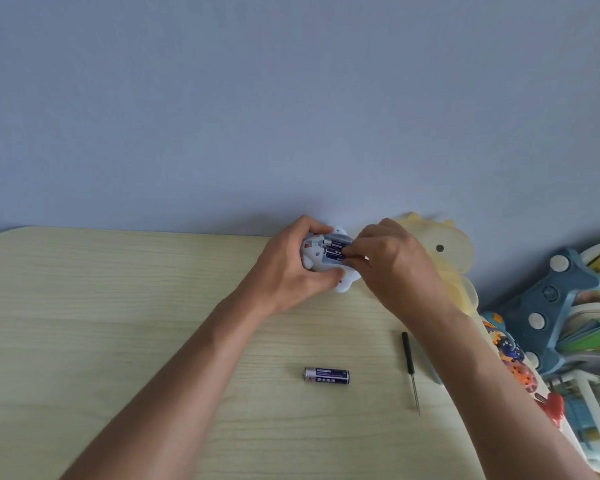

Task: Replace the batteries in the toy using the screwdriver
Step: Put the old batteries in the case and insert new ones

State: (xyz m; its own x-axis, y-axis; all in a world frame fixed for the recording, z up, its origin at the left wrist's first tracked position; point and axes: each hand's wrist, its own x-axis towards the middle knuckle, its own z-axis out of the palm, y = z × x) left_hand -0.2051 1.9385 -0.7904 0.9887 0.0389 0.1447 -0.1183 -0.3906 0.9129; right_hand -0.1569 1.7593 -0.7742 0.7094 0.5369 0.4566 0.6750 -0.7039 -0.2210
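A small white toy (pixel 344 285) lies belly-up at the far edge of the table, its battery bay open with purple batteries (pixel 334 253) showing inside. My left hand (pixel 288 271) wraps around the toy's left side and holds it. My right hand (pixel 392 265) comes in from the right, fingertips pinched on the end of a battery in the bay. One loose purple battery (pixel 327 375) lies on the table nearer to me. A thin black-handled screwdriver (pixel 410 370) lies to its right, tip pointing toward me.
The pale wooden table (pixel 118 323) ends at a blue-grey wall (pixel 291 98). A translucent yellow dinosaur-shaped piece (pixel 454 251) stands behind my right hand. A blue toy rack (pixel 548 306) with books and colourful clutter crowds the right edge.
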